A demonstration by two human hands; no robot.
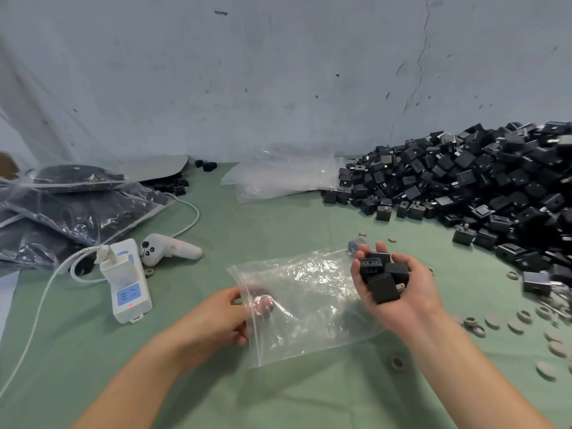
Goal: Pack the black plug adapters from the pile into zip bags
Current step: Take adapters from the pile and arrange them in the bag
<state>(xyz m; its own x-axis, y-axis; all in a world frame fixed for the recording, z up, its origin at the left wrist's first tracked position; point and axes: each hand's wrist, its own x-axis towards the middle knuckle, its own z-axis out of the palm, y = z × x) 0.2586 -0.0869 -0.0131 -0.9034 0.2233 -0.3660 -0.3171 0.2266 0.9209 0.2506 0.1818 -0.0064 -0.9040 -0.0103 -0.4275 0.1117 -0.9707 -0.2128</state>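
We see left hand [229, 314] pinching mouth edge of clear zip bag [309, 298]: fingers inside (pink through plastic), thumb outside. Right hand [402, 286] palm up, fingers curled round clutch of black plug adapters [382, 275], over bag's 2 o'clock corner. Bag lies on green bench [278, 391]. Pile [483, 187] at 2 o'clock; spare bags [278, 178] at 12.

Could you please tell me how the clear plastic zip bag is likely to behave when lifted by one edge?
The clear plastic zip bag looks thin and wrinkled, so it will probably sag limply. Its glossy film may slip; the left hand pinches its mouth edge.
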